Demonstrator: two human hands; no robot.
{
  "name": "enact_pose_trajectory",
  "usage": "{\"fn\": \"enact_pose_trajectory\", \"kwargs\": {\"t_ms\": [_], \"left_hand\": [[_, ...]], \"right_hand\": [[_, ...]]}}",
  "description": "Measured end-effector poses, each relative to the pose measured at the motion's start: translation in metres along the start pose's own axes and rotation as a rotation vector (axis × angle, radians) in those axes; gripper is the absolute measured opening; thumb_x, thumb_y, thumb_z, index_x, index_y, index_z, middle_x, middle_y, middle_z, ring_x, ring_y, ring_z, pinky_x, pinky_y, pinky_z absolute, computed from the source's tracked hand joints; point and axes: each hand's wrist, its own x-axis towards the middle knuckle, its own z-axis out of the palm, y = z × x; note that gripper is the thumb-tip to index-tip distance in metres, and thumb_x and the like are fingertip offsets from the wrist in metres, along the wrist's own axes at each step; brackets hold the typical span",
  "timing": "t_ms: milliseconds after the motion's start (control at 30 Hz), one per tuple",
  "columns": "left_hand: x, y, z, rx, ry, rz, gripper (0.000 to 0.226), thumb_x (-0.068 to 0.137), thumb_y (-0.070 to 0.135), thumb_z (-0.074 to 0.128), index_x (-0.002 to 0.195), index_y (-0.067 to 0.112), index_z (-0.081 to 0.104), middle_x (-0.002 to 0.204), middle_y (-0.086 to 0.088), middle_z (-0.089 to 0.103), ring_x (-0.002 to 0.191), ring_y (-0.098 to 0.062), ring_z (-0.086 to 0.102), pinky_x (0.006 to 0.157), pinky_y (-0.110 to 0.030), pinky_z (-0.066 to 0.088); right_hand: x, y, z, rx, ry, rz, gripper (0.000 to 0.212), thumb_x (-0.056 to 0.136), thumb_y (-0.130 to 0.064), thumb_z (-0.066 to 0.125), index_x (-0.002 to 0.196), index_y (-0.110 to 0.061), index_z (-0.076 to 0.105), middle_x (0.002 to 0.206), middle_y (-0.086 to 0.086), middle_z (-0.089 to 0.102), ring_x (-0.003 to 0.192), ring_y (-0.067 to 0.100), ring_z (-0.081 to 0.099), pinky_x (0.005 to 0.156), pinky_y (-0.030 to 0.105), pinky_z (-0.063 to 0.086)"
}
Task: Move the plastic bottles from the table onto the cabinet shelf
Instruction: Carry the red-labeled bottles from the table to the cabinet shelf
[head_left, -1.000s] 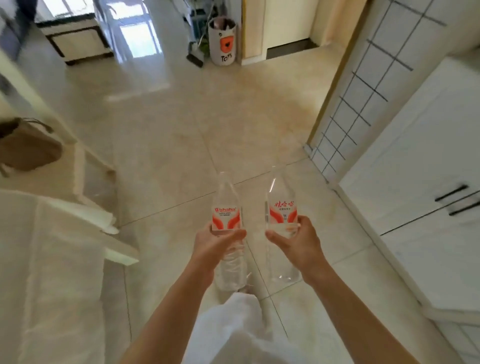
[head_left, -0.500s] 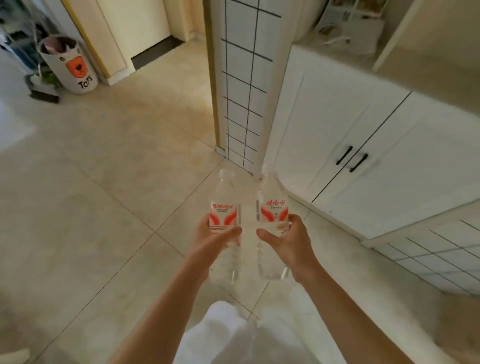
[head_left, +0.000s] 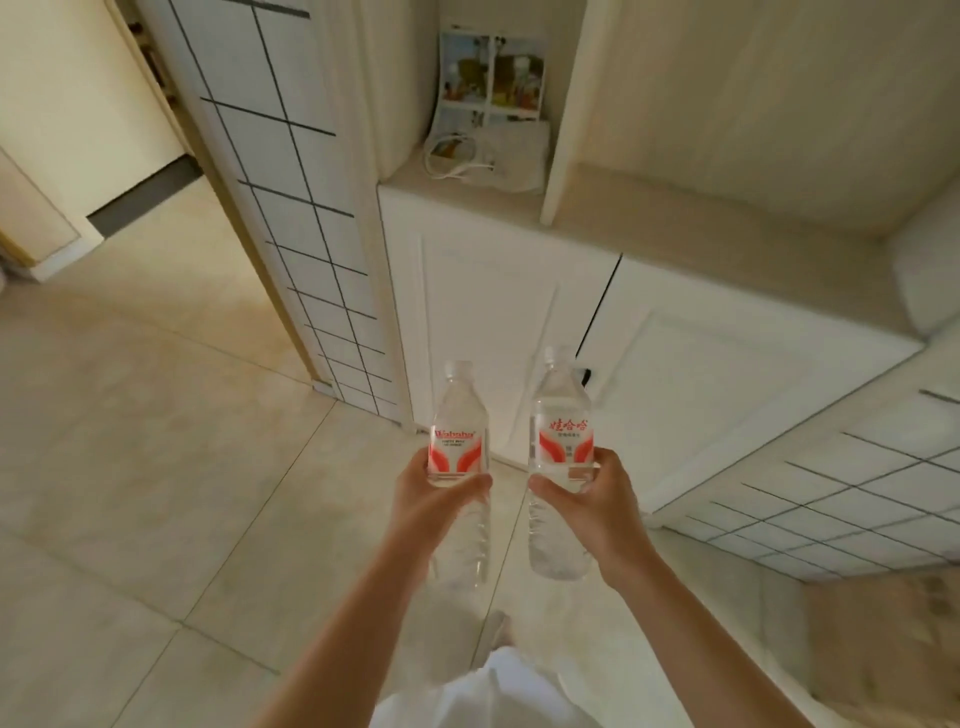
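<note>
Two clear plastic bottles are carried upright in front of the white cabinet (head_left: 519, 322), held over the tiled floor (head_left: 156, 467) and not yet on the shelf; the left bottle (head_left: 460, 431) is see-through with a pale cap and a white label bearing red swooshes and red Latin lettering; the right bottle (head_left: 561, 436), just beside it and apart from it, has the same build and cap, its label showing red characters above a red curve; both look empty or nearly so, their ribbed lower bodies showing below the hands.

The left hand (head_left: 431, 499) grasps the left bottle around its middle, thumb across the front beneath the label; the right hand (head_left: 587, 499) grasps the right bottle the same way, thumb in front and fingers wrapped behind.

The cabinet shelf (head_left: 675, 228) lies above and beyond the bottles, beige and open; in the narrower compartment at the cabinet's left end stand a picture card (head_left: 491, 67) and a white cable (head_left: 457, 156).

Compared with half a second ago, the cabinet now fills the upper middle of the view and its shelf recess is plainly seen, whereas before it sat off to the right; the toy bin has dropped out of sight; the bottles sit closer to the cabinet doors, and the grasp of both hands is unchanged.
</note>
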Motion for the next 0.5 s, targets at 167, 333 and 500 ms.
{"fn": "enact_pose_trajectory", "kwargs": {"t_ms": [167, 333, 500], "left_hand": [[0.039, 0.049, 0.059, 0.007, -0.019, 0.080, 0.045, 0.064, 0.014, 0.087, 0.099, 0.028, 0.062, 0.091, 0.006, 0.073, 0.083, -0.009, 0.070, 0.071, -0.024, 0.054], [0.076, 0.102, 0.100, 0.066, -0.083, 0.159, 0.047, 0.064, 0.017, 0.087, 0.101, 0.028, 0.060, 0.091, 0.009, 0.071, 0.080, -0.002, 0.068, 0.064, -0.017, 0.048], [0.124, 0.158, 0.129, 0.194, -0.134, 0.279, 0.058, 0.060, 0.025, 0.088, 0.109, 0.024, 0.056, 0.096, 0.004, 0.067, 0.088, -0.012, 0.067, 0.070, -0.023, 0.053]], "right_hand": [[0.069, -0.025, -0.044, 0.008, 0.015, -0.027, 0.062, 0.065, -0.035, 0.084, 0.116, -0.017, 0.053, 0.105, -0.003, 0.067, 0.095, 0.015, 0.065, 0.083, 0.034, 0.055], [0.124, -0.058, -0.077, 0.040, 0.081, -0.062, 0.062, 0.064, -0.032, 0.085, 0.115, -0.016, 0.053, 0.100, -0.007, 0.064, 0.094, 0.014, 0.064, 0.076, 0.027, 0.050], [0.173, -0.091, -0.103, 0.062, 0.150, -0.116, 0.059, 0.063, -0.029, 0.086, 0.113, -0.018, 0.055, 0.096, -0.011, 0.066, 0.089, 0.007, 0.064, 0.067, 0.022, 0.049]]}}
